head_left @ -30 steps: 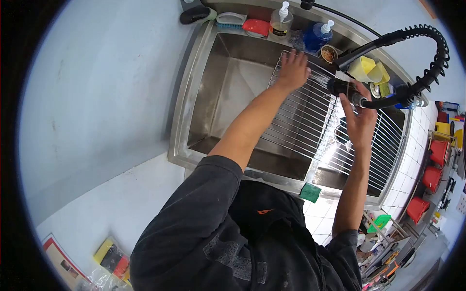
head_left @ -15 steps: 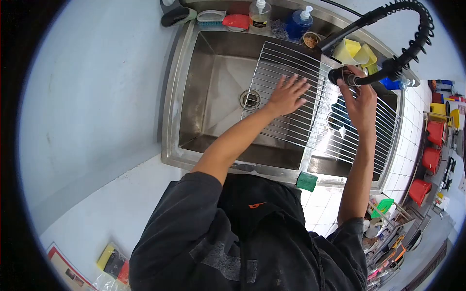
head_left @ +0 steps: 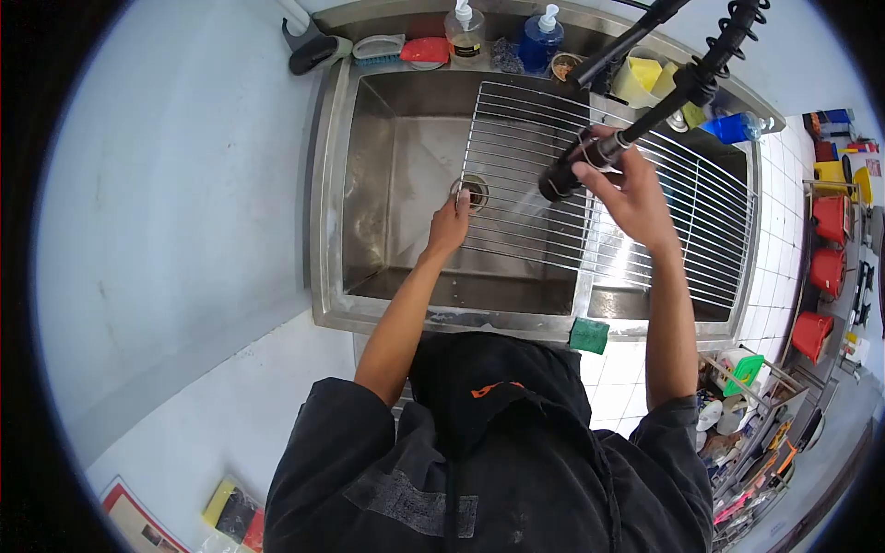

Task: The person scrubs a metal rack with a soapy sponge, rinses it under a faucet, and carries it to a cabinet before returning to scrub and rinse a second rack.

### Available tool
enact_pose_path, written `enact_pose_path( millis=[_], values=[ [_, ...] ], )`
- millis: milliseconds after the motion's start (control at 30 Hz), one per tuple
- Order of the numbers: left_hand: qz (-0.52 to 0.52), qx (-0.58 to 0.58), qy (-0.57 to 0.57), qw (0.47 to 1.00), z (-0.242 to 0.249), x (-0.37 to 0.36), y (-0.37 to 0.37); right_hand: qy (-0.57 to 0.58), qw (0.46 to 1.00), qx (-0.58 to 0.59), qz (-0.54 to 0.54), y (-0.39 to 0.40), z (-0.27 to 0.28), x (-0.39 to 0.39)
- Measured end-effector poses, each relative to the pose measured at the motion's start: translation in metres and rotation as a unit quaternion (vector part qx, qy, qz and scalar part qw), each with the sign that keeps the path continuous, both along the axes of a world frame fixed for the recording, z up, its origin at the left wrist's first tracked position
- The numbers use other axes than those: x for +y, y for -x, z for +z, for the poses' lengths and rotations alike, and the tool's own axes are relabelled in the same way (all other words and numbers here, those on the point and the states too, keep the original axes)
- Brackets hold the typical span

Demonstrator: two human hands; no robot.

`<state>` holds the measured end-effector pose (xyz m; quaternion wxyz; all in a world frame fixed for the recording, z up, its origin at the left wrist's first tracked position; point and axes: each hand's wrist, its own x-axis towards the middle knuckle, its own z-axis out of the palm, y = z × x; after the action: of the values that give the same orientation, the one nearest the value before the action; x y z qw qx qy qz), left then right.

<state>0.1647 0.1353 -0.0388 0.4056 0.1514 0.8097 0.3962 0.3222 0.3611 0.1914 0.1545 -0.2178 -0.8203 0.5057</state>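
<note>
A wire rack (head_left: pixel 516 241) lies across the two basins of the steel sink (head_left: pixel 373 166). My left hand (head_left: pixel 449 224) is closed on the rack's left edge, over the drain (head_left: pixel 474 191). In my right hand (head_left: pixel 638 198) is a black spray nozzle (head_left: pixel 560 177), held above the middle of the rack and tilted down to the left. A faint spray of water comes out of its tip onto the wires. The nozzle hangs from a coiled black hose (head_left: pixel 714 69).
Along the back ledge stand a brush (head_left: pixel 378 49), a clear pump bottle (head_left: pixel 465 35), a blue pump bottle (head_left: pixel 541 41) and a yellow container (head_left: pixel 638 78). A blue spray bottle (head_left: pixel 733 127) lies at the right. A green scouring pad (head_left: pixel 588 335) rests on the front rim.
My left hand has gone from open above the rack to gripping its left edge. My right hand has brought the nozzle left and lower, and water now sprays from it.
</note>
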Motion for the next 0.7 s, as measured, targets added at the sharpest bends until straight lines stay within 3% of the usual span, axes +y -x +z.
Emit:
enact_pose_path(
  millis=[33, 133, 267, 433, 533, 600, 700],
  values=[
    [-0.002, -0.075, -0.015, 0.997, 0.007, -0.001, 0.001, 0.012, 1.000, 0.025, -0.004, 0.005, -0.002, -0.006],
    [0.036, -0.049, -0.035, 0.998, 0.008, 0.005, -0.004, -0.031, 0.998, 0.047, -0.025, 0.013, -0.013, -0.013],
    [0.022, 0.073, -0.013, 0.997, -0.030, 0.014, 0.005, -0.043, 0.998, -0.021, 0.033, -0.002, -0.003, -0.004],
    [0.056, 0.175, 0.053, 0.981, -0.007, 0.038, -0.004, -0.024, 0.999, -0.035, -0.005, -0.035, -0.016, 0.011],
    [0.049, 0.206, 0.085, 0.974, 0.008, 0.037, -0.014, 0.181, 0.981, 0.050, -0.042, -0.057, -0.070, 0.028],
    [0.062, 0.213, 0.079, 0.972, 0.007, 0.037, -0.018, 0.439, 0.889, 0.072, -0.104, -0.052, -0.099, 0.025],
    [0.052, 0.237, 0.057, 0.968, -0.002, 0.038, -0.017, 0.650, 0.724, 0.205, -0.105, -0.008, -0.174, 0.029]
  ],
)
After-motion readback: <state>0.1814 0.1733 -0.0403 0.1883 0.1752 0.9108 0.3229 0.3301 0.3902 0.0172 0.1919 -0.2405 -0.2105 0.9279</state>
